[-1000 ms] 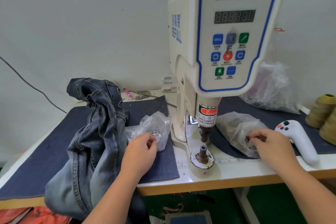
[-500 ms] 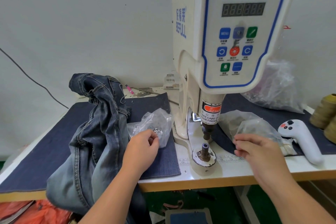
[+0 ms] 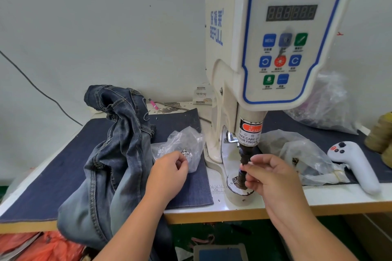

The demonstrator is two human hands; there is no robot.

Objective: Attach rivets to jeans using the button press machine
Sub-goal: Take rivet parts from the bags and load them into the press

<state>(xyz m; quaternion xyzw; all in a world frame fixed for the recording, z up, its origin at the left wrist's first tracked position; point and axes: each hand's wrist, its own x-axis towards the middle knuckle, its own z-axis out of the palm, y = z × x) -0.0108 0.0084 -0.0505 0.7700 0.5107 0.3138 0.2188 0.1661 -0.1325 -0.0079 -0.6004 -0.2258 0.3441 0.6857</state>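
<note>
The white servo button machine (image 3: 265,53) stands mid-table with its dark punch (image 3: 244,154) above the lower die (image 3: 240,180). My right hand (image 3: 273,178) is at the gap between punch and die, fingertips pinched together on something too small to make out. My left hand (image 3: 169,172) rests at the mouth of a clear plastic bag (image 3: 180,144) holding metal rivets, fingers curled on a small piece. Blue jeans (image 3: 112,154) lie bunched to the left, hanging over the table's front edge.
A second clear bag (image 3: 301,154) of parts lies right of the machine. Beside it rests a white handheld controller (image 3: 356,165). Thread cones (image 3: 381,133) stand at the far right. Dark denim mats (image 3: 53,171) cover the table. A pedal (image 3: 220,253) sits below.
My right hand has left the right-hand bag and moved left to the punch and die. My left hand stays at the left bag.
</note>
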